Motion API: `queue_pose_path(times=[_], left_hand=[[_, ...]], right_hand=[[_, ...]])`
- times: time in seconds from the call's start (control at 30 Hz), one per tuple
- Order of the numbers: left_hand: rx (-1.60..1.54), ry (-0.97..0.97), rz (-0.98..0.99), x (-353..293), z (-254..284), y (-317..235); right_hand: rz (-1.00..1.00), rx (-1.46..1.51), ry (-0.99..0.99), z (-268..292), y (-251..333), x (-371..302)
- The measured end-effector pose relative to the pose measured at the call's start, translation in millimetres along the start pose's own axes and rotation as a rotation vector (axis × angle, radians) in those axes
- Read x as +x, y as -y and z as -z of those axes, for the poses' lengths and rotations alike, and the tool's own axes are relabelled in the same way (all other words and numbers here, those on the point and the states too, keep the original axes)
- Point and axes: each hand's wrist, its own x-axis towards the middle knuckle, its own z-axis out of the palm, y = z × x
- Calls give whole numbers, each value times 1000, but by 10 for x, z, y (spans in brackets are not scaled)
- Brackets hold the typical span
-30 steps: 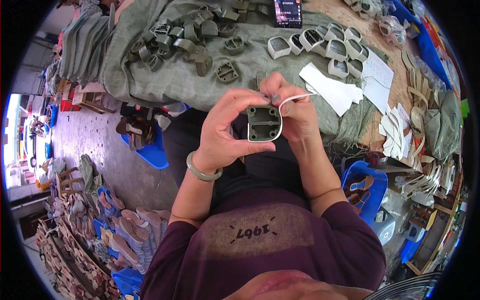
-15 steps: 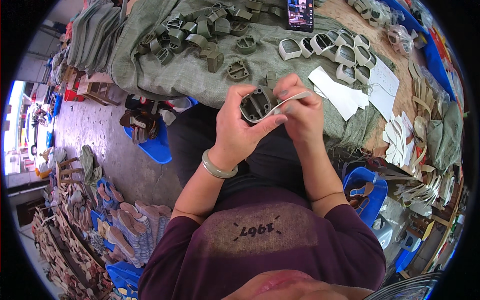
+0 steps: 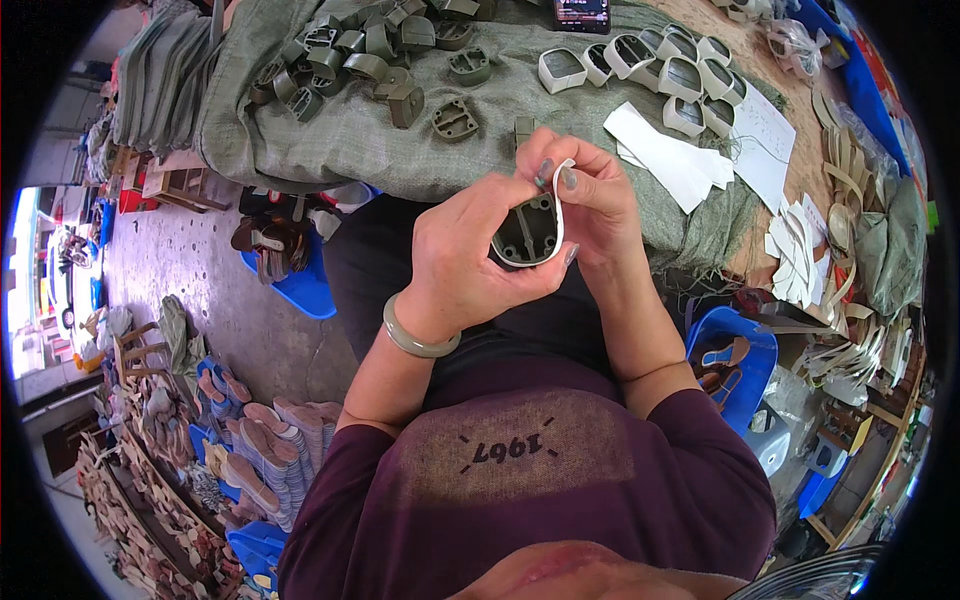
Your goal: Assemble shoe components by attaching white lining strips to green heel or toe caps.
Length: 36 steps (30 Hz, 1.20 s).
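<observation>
My left hand [image 3: 455, 250] wraps round a dark olive shoe heel [image 3: 522, 232], its hollow, ribbed face turned up. Along the heel's right and lower sides runs a white strip [image 3: 560, 215], its free end standing up at the top. The fingers of my right hand [image 3: 603, 205] pinch that strip against the heel near its upper corner. Both sets of fingertips meet there, partly hiding the heel's upper edge. Just beyond my hands, bare olive heels [image 3: 455, 120] lie on a green woven cloth [image 3: 330, 165]. White-covered heels [image 3: 683, 76] are grouped at the far right.
White strips [image 3: 665, 160] and a written sheet [image 3: 765, 150] lie right of my hands. A phone [image 3: 582, 14] is at the far edge. Stacked grey-green sheets [image 3: 165, 90] are at far left. Blue bins [image 3: 300, 285] stand on the floor, with bundled soles [image 3: 265, 450] lower left.
Both hands have shifted slightly left and the heel has turned. The strip's end, earlier sticking out to the right, now points up along the heel. My left fingers have moved over its top.
</observation>
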Motion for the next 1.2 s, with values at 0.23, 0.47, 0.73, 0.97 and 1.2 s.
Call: queue_pose_path(times=[0.23,0.47,0.73,0.97,1.2], left_hand=[[-63,146,-26,-20,99,61],[-1023,19,541,-107,12,56],[-463,-26,242,-173,-109,274],[-342,-75,134,-206,-152,326],[-408,-2,100,-221,-192,404]], right_hand=[[-62,-83,-18,-68,46,-60],[645,-1284,293,-132,271,-52],[50,-696,-97,-146,125,-92],[0,-685,-117,-127,117,-102],[-87,-700,-85,-85,146,-67]])
